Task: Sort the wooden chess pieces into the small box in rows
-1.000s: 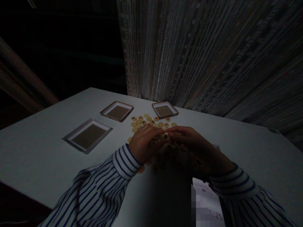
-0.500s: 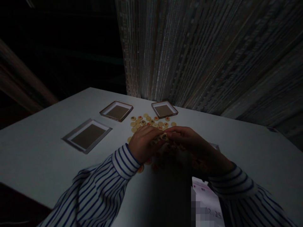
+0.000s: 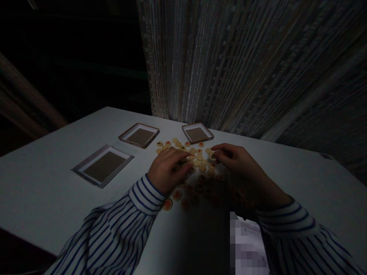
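Small, round, pale-yellow discs point(image 3: 199, 157) lay in a loose cluster at the centre of the frame, on a smooth white table point(image 3: 65, 198). Some showed plain, unmarked faces; others bore a character in red or black. Those toward the upper edge of the cluster caught more light, while those lower down sank into deep shadow, their marks hard to read. Two red-marked discs point(image 3: 168, 204) lay near lower centre.

The right hand point(image 3: 241, 162), right of centre, had its thumb and fingertips nearly together on a pale-yellow disc with a black character point(image 3: 212, 156), tilted up so that its marked face showed. The left hand point(image 3: 166, 170), left of centre, arched over the cluster with thumb and fingers parted; whether its fingertips touched any disc could not be told.
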### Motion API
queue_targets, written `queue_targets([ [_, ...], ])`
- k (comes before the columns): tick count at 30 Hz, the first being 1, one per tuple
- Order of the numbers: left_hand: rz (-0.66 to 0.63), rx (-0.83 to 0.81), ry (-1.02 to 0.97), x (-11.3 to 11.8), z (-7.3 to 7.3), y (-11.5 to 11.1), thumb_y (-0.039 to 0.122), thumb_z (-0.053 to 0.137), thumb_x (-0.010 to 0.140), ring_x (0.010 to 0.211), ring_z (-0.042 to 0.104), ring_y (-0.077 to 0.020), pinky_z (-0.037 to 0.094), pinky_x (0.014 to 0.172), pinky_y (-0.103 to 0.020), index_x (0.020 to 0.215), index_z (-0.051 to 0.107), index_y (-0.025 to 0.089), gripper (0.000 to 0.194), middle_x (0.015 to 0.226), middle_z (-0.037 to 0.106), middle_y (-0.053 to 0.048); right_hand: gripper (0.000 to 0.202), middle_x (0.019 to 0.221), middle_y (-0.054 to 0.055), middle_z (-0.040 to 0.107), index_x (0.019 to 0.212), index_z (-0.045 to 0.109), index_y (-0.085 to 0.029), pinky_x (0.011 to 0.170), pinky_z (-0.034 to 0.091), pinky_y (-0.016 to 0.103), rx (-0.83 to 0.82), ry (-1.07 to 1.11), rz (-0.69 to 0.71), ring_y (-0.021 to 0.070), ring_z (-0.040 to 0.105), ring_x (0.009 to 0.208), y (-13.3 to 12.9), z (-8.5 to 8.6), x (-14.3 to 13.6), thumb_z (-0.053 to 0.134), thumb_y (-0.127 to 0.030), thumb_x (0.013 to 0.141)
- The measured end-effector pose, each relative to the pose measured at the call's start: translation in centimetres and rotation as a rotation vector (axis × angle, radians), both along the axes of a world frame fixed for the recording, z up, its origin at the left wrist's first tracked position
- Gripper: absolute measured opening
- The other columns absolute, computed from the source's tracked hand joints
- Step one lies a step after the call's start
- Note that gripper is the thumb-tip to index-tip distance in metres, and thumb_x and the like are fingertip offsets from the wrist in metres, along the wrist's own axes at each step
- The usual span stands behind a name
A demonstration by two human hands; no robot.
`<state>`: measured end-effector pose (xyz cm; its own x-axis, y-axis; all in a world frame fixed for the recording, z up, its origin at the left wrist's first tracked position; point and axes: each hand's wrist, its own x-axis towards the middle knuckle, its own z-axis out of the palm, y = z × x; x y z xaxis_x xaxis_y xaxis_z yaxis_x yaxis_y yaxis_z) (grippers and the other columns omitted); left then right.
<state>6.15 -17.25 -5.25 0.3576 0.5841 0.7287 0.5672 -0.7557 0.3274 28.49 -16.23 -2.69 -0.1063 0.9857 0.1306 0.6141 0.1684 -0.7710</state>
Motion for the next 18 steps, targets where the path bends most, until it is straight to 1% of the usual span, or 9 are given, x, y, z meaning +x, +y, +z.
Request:
queue_targets([
  [4,0.036,-0.031,-0.023,-0.4,0.2,0.2,0.028,0.060,0.078,0.083,0.061,-0.0197,0.049,0.076,-0.035,0.095,0.062,0.016,0.020,0.086,0.068,-0.008,0.028,0.090,0.005,0.069,0.099,0.066,-0.018,0.072,0.047,0.030,0.116,-0.242,0.025,0.0181,0.062,0.080,0.3,-0.1,1.0,0.047,-0.025,0.079],
  [7,0.063,-0.018,-0.038,-0.7,0.3,0.4,0.028,0.060,0.078,0.083,0.062,-0.0195,0.049,0.077,-0.034,0.093,0.063,0.015,0.020,0.086,0.068,-0.008,0.031,0.101,0.006,0.068,0.102,0.066,-0.018,0.081,0.045,0.031,0.121,-0.343,0.051,0.0190,0.062,0.089,0.3,0.1,1.3,0.044,-0.021,0.081],
  [9,0.082,-0.013,-0.037,-0.8,0.3,0.5,0.029,0.060,0.078,0.082,0.062,-0.0195,0.049,0.076,-0.034,0.093,0.063,0.014,0.021,0.087,0.068,-0.009,0.032,0.105,0.007,0.067,0.103,0.066,-0.017,0.084,0.044,0.032,0.104,-0.391,0.059,0.0196,0.061,0.094,0.3,0.1,1.4,0.044,-0.019,0.080],
  [12,0.122,-0.031,-0.028,-1.1,0.1,0.7,0.029,0.059,0.078,0.084,0.062,-0.0204,0.050,0.076,-0.034,0.093,0.063,0.013,0.022,0.089,0.069,-0.010,0.033,0.107,0.007,0.066,0.107,0.064,-0.018,0.082,0.045,0.030,0.102,-0.439,0.055,0.0196,0.061,0.095,0.4,0.1,1.6,0.046,-0.018,0.079],
  [15,0.153,-0.054,-0.011,-1.3,0.1,0.9,0.029,0.058,0.079,0.085,0.062,-0.0210,0.050,0.077,-0.035,0.093,0.064,0.013,0.022,0.090,0.069,-0.010,0.033,0.104,0.007,0.067,0.109,0.062,-0.018,0.075,0.047,0.028,0.114,-0.485,0.047,0.0187,0.063,0.087,0.4,0.0,1.9,0.047,-0.020,0.080],
  [18,0.147,-0.058,0.005,-1.4,0.2,1.0,0.028,0.053,0.081,0.084,0.062,-0.0199,0.050,0.077,-0.033,0.094,0.064,0.012,0.023,0.088,0.068,-0.009,0.032,0.098,0.008,0.068,0.108,0.062,-0.017,0.071,0.046,0.027,0.130,-0.540,0.050,0.0183,0.063,0.082,0.4,0.1,2.3,0.047,-0.025,0.081],
])
